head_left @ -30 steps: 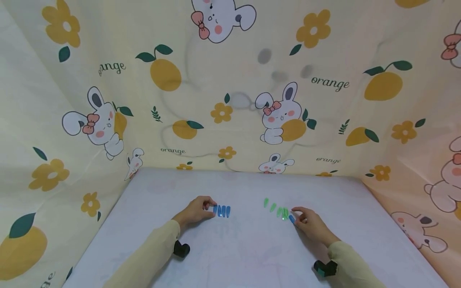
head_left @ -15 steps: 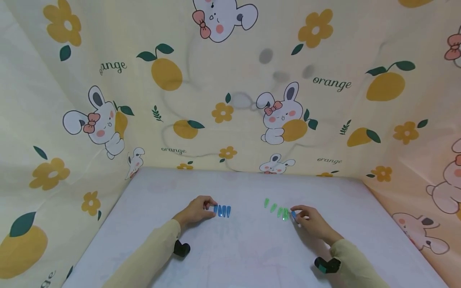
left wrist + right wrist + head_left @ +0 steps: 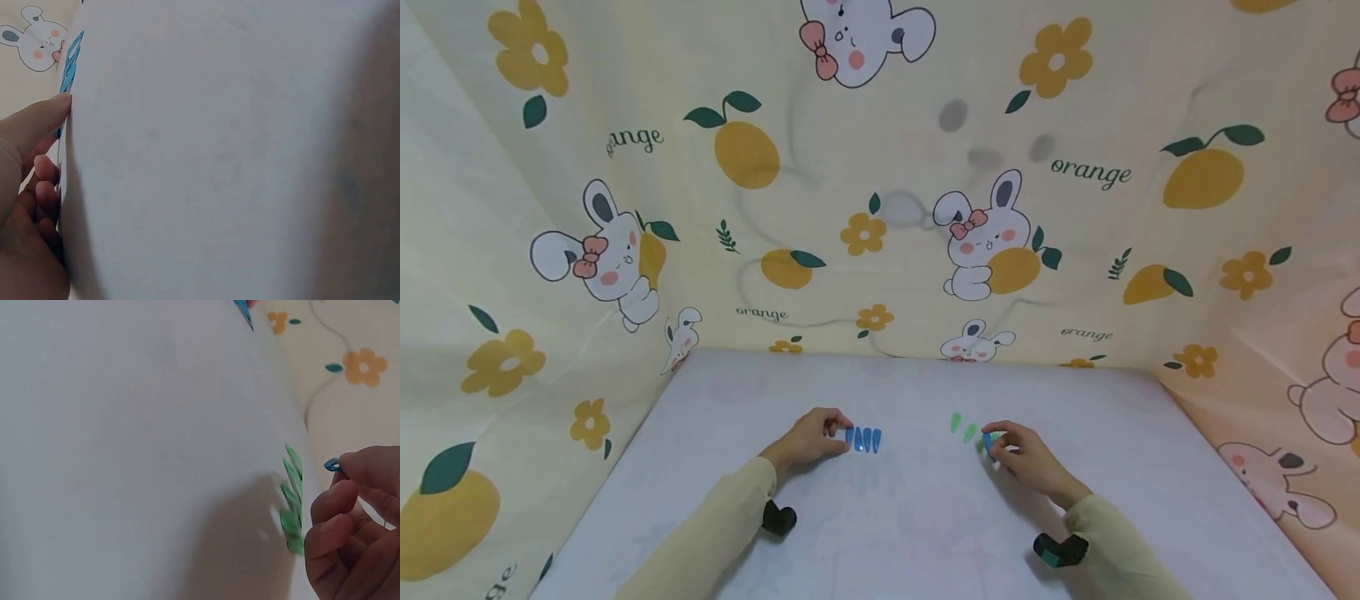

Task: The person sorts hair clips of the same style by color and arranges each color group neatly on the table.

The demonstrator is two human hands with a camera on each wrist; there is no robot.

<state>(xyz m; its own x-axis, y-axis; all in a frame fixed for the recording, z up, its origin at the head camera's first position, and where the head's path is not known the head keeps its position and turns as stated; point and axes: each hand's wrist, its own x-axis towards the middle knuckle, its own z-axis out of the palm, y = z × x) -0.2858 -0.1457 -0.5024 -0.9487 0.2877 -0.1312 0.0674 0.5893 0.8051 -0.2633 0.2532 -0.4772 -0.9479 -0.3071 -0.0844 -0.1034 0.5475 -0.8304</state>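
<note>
Several blue snap hair clips (image 3: 867, 440) lie side by side in a row on the white table. My left hand (image 3: 809, 437) is at the row's left end, its thumb and index finger pinching the leftmost clip at its ends. In the left wrist view the thumb sits against the edge of the blue clips (image 3: 73, 62). My right hand (image 3: 1032, 458) pinches another blue hair clip (image 3: 332, 465) by one end, raised off the table. Beneath and to the left of it lie several green hair clips (image 3: 290, 512) in a slanting line; the hand partly covers them in the head view.
The white tabletop (image 3: 910, 533) spreads around both hands. A cream curtain (image 3: 880, 275) with rabbits, oranges and flowers stands along its back and sides. A black wrist device (image 3: 1060, 550) hangs from the right sleeve, and another (image 3: 778, 518) from the left.
My right hand first picked the blue hair clip up beside the green ones, then carried it left over them. The left hand has stayed put at the blue row.
</note>
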